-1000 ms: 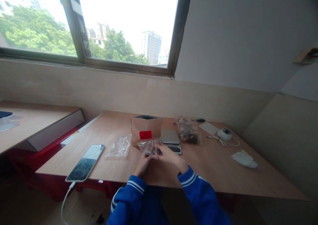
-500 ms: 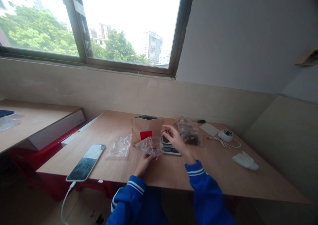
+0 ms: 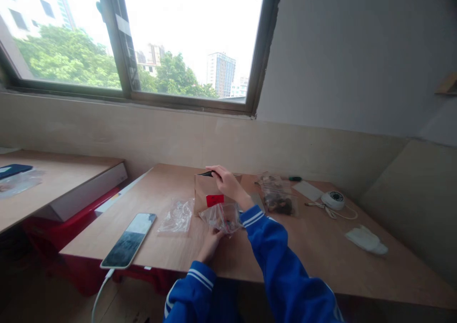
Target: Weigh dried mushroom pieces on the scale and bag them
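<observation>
A brown paper pouch (image 3: pixel 204 193) with a red label stands upright on the wooden table (image 3: pixel 314 247). My right hand (image 3: pixel 224 182) reaches over its open top, fingers at the dark rim; whether it grips anything is hidden. My left hand (image 3: pixel 211 244) holds a small clear plastic bag (image 3: pixel 222 217) with dark bits inside, just in front of the pouch. A silver scale (image 3: pixel 257 202) sits behind my right sleeve, mostly covered.
An empty clear bag (image 3: pixel 176 217) and a phone (image 3: pixel 128 240) on a cable lie to the left. A filled clear bag (image 3: pixel 276 197), a green pen (image 3: pixel 295 179), a white round device (image 3: pixel 332 200) and a white cloth (image 3: pixel 364 239) lie right. A second table (image 3: pixel 53 180) stands left.
My right hand left the small bag, passed over the scale and now reaches up to the top of the brown pouch. My left hand keeps the small bag. The view shifted slightly.
</observation>
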Available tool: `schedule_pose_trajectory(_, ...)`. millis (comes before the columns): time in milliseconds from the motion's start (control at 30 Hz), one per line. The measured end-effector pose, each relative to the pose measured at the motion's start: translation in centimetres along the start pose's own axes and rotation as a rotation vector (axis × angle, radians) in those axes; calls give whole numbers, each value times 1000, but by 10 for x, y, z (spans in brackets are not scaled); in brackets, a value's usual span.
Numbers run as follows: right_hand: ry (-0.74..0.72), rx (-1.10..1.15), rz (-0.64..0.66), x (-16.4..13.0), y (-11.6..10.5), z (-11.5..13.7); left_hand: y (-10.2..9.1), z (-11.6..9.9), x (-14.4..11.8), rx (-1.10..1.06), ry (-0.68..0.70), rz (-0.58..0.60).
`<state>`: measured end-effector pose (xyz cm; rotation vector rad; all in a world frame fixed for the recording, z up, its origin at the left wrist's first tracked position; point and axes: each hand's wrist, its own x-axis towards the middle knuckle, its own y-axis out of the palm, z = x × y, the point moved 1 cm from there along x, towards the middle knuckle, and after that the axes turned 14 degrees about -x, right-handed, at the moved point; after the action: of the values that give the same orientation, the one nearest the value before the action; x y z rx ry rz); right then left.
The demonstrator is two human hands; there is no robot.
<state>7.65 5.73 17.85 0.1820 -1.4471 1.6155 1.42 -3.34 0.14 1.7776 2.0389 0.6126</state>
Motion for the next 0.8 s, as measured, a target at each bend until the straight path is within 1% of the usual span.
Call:
schedule_pose_trajectory(67, 18, -105, 23, -8, 0, 4, 0, -1, 0, -11, -31, 2)
schedule_pose_trajectory(133, 49, -164, -5, -18, -5, 10, 0, -1, 0, -27, -46, 6)
schedule_pose_trajectory(233, 142, -89, -161, -43, -12, 14, -3, 3, 2, -61, -61, 27)
schedule_pose_trajectory(267, 188, -43, -199, -55, -14, 13, -4, 5, 2, -77, -66, 35)
schedule_pose_trajectory(300, 235, 2, -210, -67, -14, 11, -6, 6, 3, -93, -66, 42)
schedule_pose_trajectory(333, 276, 32, -180, -80, -14, 8, -6, 8, 4, -107, -64, 45)
schedule_pose_trajectory(367, 305, 50, -120, -92, -12, 4, -7, 9, 4, -118, -59, 46)
schedule_pose_trajectory(433, 340, 74, 43, -112, -7, -5, -7, 10, 5, -136, -58, 47)
schedule_pose_trajectory(500, 348, 108, 212, -125, 0, -12, -7, 10, 5, -153, -71, 38)
schedule_pose_trajectory(567, 349, 158, 333, -131, 6, -17, -6, 10, 5, -164, -84, 30)
schedule_pose_trajectory(633, 357, 208, 368, -133, 11, -19, -5, 9, 4, -164, -81, 40)
schedule_pose_trajectory(700, 362, 261, 352, -133, 14, -19, -4, 8, 3, -168, -69, 74)
schedule_pose_trajectory(800, 318, 317, 374, -132, 16, -17, -3, 6, 2, -181, -54, 98)
